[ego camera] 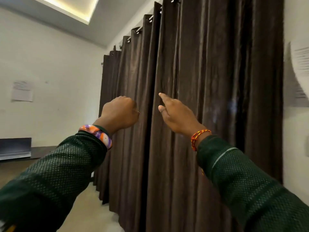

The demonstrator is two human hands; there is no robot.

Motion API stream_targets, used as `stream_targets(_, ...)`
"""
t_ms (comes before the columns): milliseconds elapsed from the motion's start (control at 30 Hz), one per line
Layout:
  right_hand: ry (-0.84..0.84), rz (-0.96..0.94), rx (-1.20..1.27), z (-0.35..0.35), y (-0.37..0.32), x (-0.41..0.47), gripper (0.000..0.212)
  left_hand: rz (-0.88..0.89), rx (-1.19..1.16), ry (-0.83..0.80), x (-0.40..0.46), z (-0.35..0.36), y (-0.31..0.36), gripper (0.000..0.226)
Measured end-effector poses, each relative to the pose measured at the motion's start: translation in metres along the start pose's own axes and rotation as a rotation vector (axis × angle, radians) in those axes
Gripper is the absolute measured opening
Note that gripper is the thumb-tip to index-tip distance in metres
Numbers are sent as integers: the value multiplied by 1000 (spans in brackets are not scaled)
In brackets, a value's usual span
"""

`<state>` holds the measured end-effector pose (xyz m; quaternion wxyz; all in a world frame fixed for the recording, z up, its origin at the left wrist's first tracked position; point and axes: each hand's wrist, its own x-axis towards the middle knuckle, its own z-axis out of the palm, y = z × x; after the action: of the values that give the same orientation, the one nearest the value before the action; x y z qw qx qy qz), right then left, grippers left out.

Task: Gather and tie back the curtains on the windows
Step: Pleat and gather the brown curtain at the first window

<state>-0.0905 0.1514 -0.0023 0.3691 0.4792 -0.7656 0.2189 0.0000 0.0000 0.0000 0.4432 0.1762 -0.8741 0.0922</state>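
The left hand [119,113] was curled into a fist on a fold of the left curtain panel [132,77], clamped on the cloth beside the dark gap between panels. Just right of it, across that gap, the right hand [177,114] lay with fingers stretched apart against the right curtain panel [217,72], gripping nothing. Both panels hung full-length from a rod [151,17] above the hands, drawn across the window. A bangle [98,133] ringed the left wrist.

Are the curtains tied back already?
No, the dark curtains hang straight and spread along the rod, with no tie around them.
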Motion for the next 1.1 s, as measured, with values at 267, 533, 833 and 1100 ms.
stream_targets(267,-60,-51,-6,105,56,105,50,-14,79,53,95,88,-41,26)
stream_targets(533,-90,-136,11,220,96,180,50,-79,133,-5,150,190,-102,26)
stream_targets(833,-55,-197,21,366,126,306,51,-105,185,47,246,315,-197,27)
stream_targets(1100,-54,-190,-30,458,156,410,53,-73,149,11,334,417,-272,28)
